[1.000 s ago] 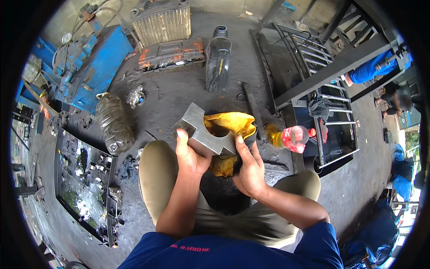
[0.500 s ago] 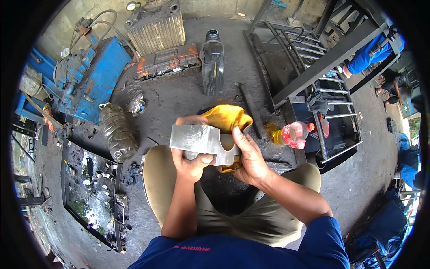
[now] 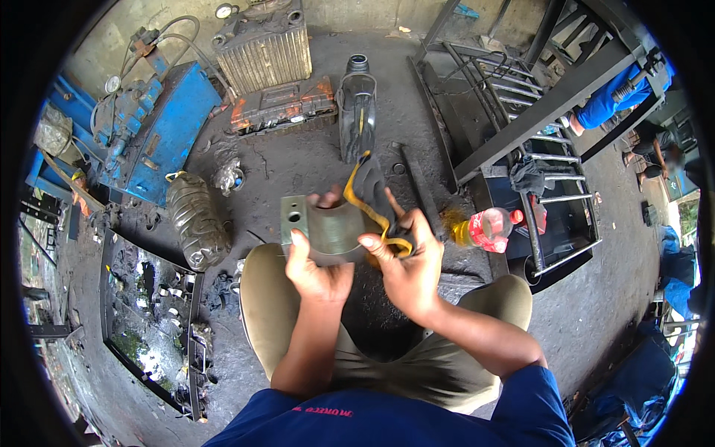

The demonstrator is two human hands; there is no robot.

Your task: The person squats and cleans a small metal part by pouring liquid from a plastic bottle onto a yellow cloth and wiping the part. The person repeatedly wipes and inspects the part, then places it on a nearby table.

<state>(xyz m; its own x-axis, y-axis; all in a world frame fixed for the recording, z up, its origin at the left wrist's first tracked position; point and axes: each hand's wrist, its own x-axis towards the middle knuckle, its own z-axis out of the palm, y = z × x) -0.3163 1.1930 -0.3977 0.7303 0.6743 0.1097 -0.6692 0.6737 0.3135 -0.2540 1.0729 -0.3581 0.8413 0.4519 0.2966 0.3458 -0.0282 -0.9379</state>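
Observation:
I sit on a dark oily floor with my knees apart. My left hand [image 3: 316, 268] grips a grey metal block [image 3: 324, 227] with a curved saddle face and a round hole at its left end. It is held up in front of me, above my knees. My right hand [image 3: 406, 264] holds a dirty yellow rag [image 3: 372, 201], stained black, against the block's right side. A strip of the rag trails upward from my fingers.
A dark plastic bottle [image 3: 356, 115] and an orange-black tool case [image 3: 283, 108] lie ahead. A grimy jug [image 3: 195, 220] lies to the left, a red-labelled bottle [image 3: 488, 227] to the right. A blue machine [image 3: 153, 127], a tray of parts [image 3: 149, 320], a steel frame [image 3: 536, 112] and other people surround me.
The block has turned in my left hand, from angled to showing its curved face. The rag has gone from bunched behind the block to pulled across its right side.

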